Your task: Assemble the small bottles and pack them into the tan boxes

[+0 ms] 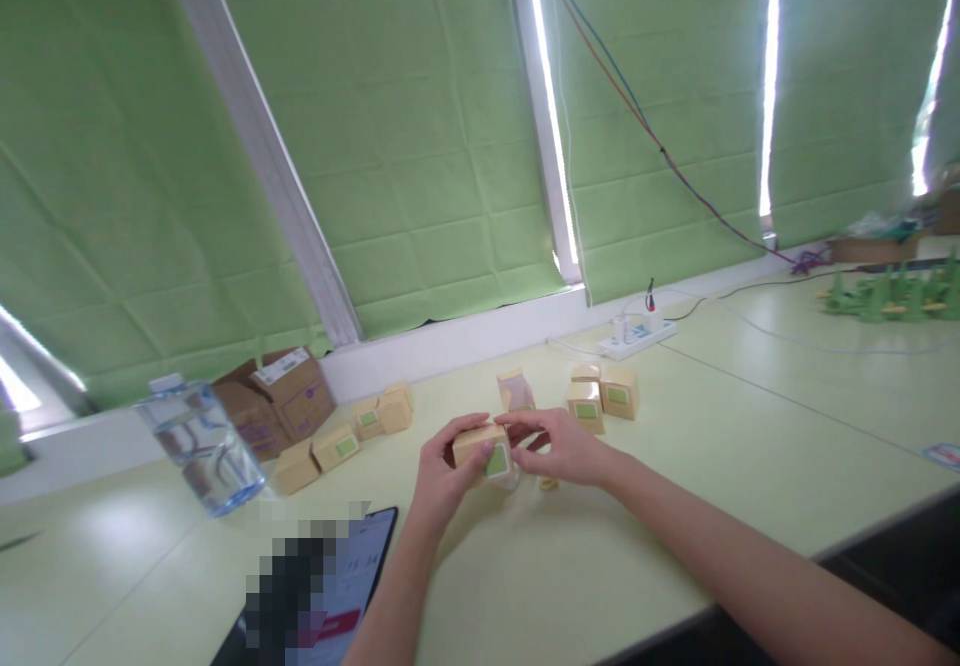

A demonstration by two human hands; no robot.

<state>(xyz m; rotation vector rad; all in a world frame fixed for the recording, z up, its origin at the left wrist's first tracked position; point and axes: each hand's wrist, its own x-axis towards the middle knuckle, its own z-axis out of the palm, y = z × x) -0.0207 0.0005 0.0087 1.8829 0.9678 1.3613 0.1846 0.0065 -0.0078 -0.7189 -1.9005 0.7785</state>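
My left hand (454, 471) is wrapped round a small tan cardboard box (480, 443) with a green label facing me. The box is held just over the table. My right hand (559, 446) reaches in from the right, its bent fingers at the box's right end; whether they grip a flap there is too small to tell. Something whitish shows beneath the box. Behind my hands stands a pale pinkish packet (515, 390). A small yellowish piece (548, 483) lies on the table below my right hand.
Similar small boxes stand in groups at the left (336, 447) and right (602, 398). A water bottle (206, 446), an open brown carton (281, 401) and a phone (360, 566) are on the left. A power strip (637, 338) lies near the wall; green pieces (892, 293) sit far right.
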